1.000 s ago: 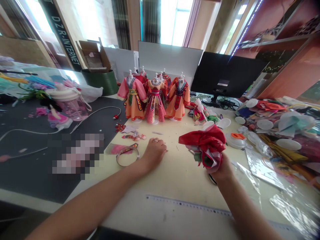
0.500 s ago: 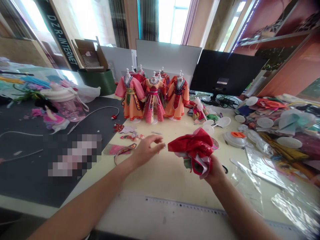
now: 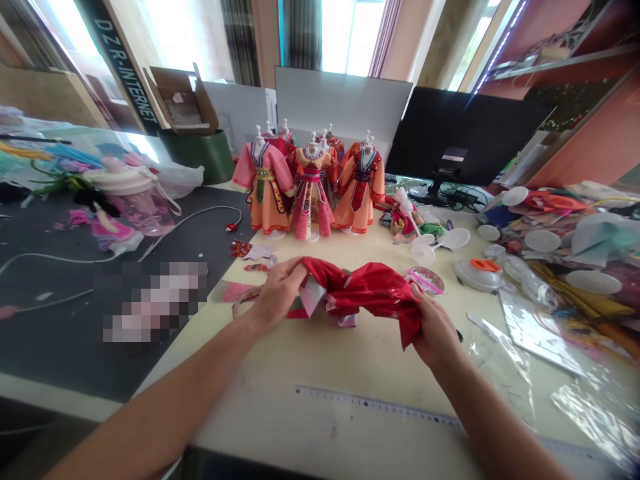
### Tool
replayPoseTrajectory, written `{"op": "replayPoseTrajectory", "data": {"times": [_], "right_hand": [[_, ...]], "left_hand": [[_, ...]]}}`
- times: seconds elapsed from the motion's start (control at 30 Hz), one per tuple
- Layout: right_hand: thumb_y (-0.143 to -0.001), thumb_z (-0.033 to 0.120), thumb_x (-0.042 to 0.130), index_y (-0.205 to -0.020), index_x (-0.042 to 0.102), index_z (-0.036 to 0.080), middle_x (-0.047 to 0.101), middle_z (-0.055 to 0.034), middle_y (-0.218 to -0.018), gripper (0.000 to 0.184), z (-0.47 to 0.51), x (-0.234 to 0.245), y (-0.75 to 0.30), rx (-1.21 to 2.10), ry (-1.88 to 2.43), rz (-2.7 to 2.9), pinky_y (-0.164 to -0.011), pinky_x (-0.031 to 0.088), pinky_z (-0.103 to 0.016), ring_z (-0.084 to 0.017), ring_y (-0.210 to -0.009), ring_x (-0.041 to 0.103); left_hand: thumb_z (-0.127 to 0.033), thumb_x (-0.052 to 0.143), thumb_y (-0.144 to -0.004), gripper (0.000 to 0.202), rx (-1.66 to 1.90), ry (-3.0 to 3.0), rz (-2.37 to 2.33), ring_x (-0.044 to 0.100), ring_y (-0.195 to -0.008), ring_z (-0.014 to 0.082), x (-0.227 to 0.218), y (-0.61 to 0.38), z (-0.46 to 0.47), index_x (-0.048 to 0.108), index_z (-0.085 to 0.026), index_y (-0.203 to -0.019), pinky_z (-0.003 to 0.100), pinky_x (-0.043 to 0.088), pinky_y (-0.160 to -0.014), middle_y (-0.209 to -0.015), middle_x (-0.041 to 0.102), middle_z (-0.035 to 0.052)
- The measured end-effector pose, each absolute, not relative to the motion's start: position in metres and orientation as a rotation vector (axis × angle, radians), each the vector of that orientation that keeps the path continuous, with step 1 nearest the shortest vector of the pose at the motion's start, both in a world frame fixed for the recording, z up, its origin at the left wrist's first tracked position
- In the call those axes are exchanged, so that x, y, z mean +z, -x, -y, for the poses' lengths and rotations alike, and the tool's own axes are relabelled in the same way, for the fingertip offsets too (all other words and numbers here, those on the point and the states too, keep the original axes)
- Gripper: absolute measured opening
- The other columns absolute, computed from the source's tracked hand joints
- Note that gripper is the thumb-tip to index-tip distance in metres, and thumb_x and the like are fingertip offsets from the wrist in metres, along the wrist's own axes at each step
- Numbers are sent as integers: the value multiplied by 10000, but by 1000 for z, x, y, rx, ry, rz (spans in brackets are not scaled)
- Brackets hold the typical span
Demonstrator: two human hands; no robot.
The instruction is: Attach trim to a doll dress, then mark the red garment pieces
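Observation:
A small red doll garment (image 3: 373, 290) with pale lining stretches between my two hands above the cream table. My left hand (image 3: 280, 287) grips its left end, fingers closed over the edge. At the opposite end my right hand (image 3: 435, 327) is closed on the red cloth, and a pointed corner droops beside it. The middle of the garment is bunched, so its full shape is hidden. Behind it, several dressed doll torsos on stands (image 3: 313, 187) wear pink, orange and red robes. Fabric scraps (image 3: 240, 291) lie just beyond my left hand.
A clear ruler (image 3: 370, 405) lies along the near table edge. White stand parts (image 3: 423, 248) and a round white container (image 3: 477, 275) are at right, with plastic bags (image 3: 500, 367) and heaped cloth (image 3: 590, 240). A pink jug (image 3: 140, 207) stands at left; a monitor (image 3: 465, 137) is behind.
My left hand has closed on the red garment, which was bunched in my right hand alone. The cloth is now spread sideways between both hands.

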State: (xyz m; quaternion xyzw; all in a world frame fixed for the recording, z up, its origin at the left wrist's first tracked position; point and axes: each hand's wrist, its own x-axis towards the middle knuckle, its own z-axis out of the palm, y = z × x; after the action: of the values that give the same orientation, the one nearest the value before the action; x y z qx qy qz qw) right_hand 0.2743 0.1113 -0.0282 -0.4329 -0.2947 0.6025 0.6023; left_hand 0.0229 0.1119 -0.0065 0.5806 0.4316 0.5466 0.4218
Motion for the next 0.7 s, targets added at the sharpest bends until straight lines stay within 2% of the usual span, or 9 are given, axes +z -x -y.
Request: {"op": "replayPoseTrajectory", "data": {"times": [0.1, 0.23, 0.4, 0.53, 0.6, 0.7], "right_hand": [[-686, 397, 750, -793, 658, 182, 673, 24, -678, 257, -115, -28, -281, 1289, 1005, 671, -535, 519, -221, -114, -573, 605], [-717, 366, 732, -708, 623, 196, 638, 54, -608, 202, -120, -27, -290, 1167, 953, 653, -543, 525, -209, -98, -538, 600], [-743, 324, 697, -837, 677, 190, 696, 20, -773, 164, -119, -19, -290, 1104, 957, 598, -626, 534, -201, -103, -678, 643], [-687, 273, 708, -845, 687, 185, 685, 15, -768, 182, -116, -13, -290, 1073, 985, 624, -627, 513, -212, -101, -667, 621], [-658, 254, 706, -857, 680, 194, 684, 11, -804, 210, -117, -13, -292, 1091, 966, 701, -685, 507, -231, -113, -725, 623], [-653, 239, 692, -968, 653, 225, 671, -4, -953, 317, -116, -18, -294, 1053, 982, 850, -848, 476, -301, -152, -897, 616]], "left_hand": [[-328, 505, -868, 251, 1462, -1396, -1120, 560, -661, 139, -6, -22, -113, 677, -147, -841, 241, 430, -608, -699, 640, 18], [-329, 549, -834, 211, 1563, -1244, -999, 582, -667, 135, -7, -21, -115, 654, -151, -792, 251, 453, -656, -684, 637, 7], [-265, 582, -792, 152, 1653, -986, -851, 556, -558, 87, -3, -18, -118, 582, -158, -683, 203, 456, -586, -587, 579, -42], [-245, 554, -803, 120, 1686, -854, -744, 558, -556, 81, -1, -14, -122, 586, -157, -728, 188, 447, -539, -618, 588, -42], [-253, 526, -821, 130, 1686, -734, -739, 594, -604, 104, 0, -12, -123, 590, -158, -760, 209, 469, -563, -660, 618, -25], [-265, 499, -829, 144, 1631, -662, -763, 641, -685, 138, 0, -11, -124, 584, -167, -769, 249, 507, -624, -702, 650, -12]]}}
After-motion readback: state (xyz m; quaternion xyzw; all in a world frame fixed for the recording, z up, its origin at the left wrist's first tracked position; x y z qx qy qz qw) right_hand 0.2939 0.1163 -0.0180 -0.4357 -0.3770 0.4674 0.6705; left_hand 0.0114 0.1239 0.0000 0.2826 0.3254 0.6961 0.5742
